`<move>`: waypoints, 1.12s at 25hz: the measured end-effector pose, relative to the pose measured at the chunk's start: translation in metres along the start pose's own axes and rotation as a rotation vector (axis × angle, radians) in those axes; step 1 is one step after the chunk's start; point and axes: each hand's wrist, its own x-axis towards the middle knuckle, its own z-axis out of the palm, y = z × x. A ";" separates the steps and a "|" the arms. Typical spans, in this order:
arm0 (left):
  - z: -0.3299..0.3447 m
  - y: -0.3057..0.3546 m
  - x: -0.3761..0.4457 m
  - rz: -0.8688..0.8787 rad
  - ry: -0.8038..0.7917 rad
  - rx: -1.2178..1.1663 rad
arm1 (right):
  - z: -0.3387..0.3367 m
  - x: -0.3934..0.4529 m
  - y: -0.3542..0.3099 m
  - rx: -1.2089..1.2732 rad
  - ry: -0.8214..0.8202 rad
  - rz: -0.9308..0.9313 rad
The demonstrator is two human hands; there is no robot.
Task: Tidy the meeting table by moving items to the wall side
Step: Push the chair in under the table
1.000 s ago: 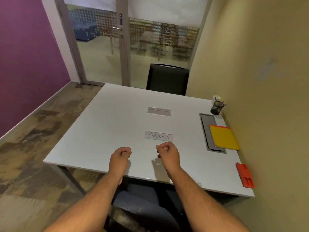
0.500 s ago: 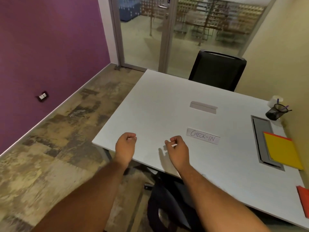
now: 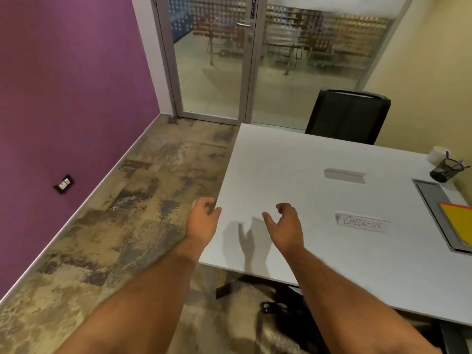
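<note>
Left wall (image 3: pixel 63 98): purple, with a small socket (image 3: pixel 63 184) low down.
Right wall (image 3: pixel 434 72): pale yellow.
Far end: glass door (image 3: pixel 214 60), metal frame.
Floor (image 3: pixel 127 226): mottled brown-grey.
Furniture: white table (image 3: pixel 293 162); black chair (image 3: pixel 347 116) at its far edge.

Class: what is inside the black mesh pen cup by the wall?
Purple pens stick out above the rim of the mesh pen cup. Their lower ends and anything else at the bottom are too dark to make out.
</note>
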 end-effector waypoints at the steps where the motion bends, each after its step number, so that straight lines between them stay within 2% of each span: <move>1: -0.016 -0.003 0.013 0.026 0.002 0.035 | 0.013 0.001 -0.012 -0.016 0.001 -0.004; 5: -0.050 -0.010 0.061 0.054 0.022 0.113 | 0.054 0.018 -0.047 -0.038 -0.018 -0.027; 8: -0.057 -0.020 0.104 0.058 -0.024 0.187 | 0.083 0.047 -0.063 -0.054 -0.011 -0.022; 11: -0.060 -0.021 0.161 0.076 -0.057 0.272 | 0.109 0.092 -0.072 -0.029 0.008 0.046; 16: -0.064 -0.002 0.261 0.053 -0.096 0.279 | 0.138 0.161 -0.094 0.011 0.029 0.150; 22: -0.034 0.023 0.373 0.108 -0.125 0.352 | 0.147 0.231 -0.112 -0.048 0.059 0.209; 28: 0.017 0.043 0.502 0.219 -0.325 0.343 | 0.179 0.304 -0.119 -0.070 0.200 0.349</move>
